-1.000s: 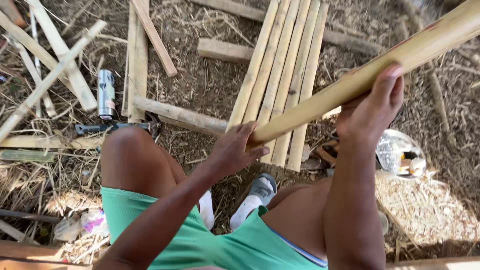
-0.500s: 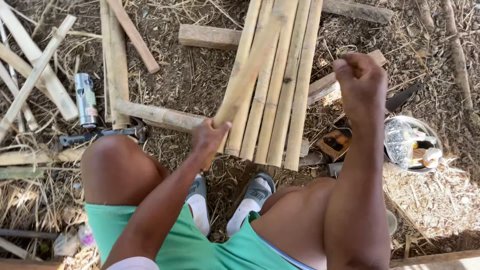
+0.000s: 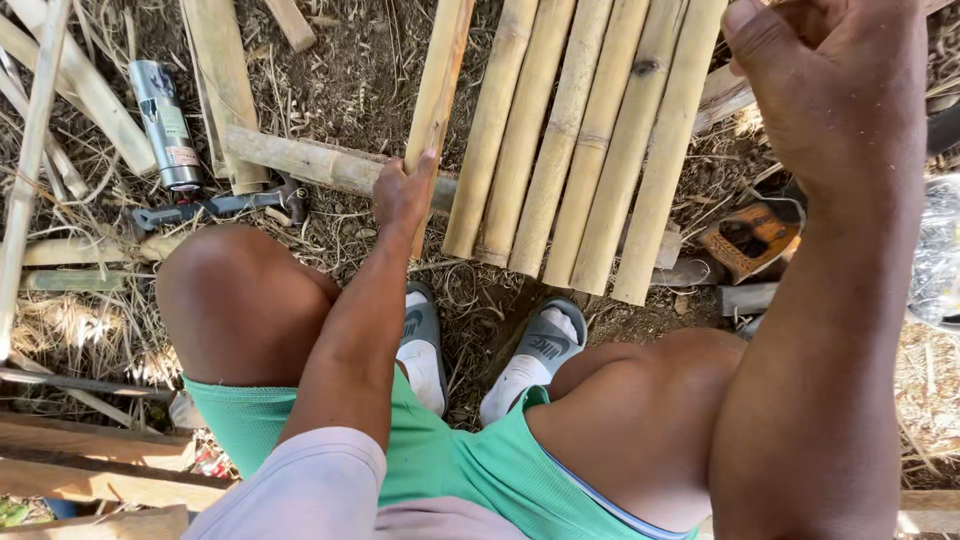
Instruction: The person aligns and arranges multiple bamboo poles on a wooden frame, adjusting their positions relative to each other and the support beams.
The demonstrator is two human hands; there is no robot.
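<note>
My left hand (image 3: 403, 192) grips the near end of a pale bamboo pole (image 3: 438, 90), which runs away from me to the top edge. The pole lies just left of a row of several similar bamboo poles (image 3: 580, 150) set side by side on the ground. My right hand (image 3: 820, 90) is raised close to the camera at the upper right. Its fingers are curled into a fist, nothing shows in it, and it is clear of the poles. My knees, green shorts and grey sandals fill the lower part of the view.
A short bamboo piece (image 3: 300, 160) lies crosswise under the row. A spray can (image 3: 165, 125) and a dark metal tool (image 3: 210, 205) lie at the left among split strips and straw. A brown wooden-handled item (image 3: 750, 235) and a shiny bag (image 3: 940, 250) sit at the right.
The pole was held across my front in both hands. It has swung round to lie lengthwise beside the row, my right hand has let go and risen, and my left hand still grips it.
</note>
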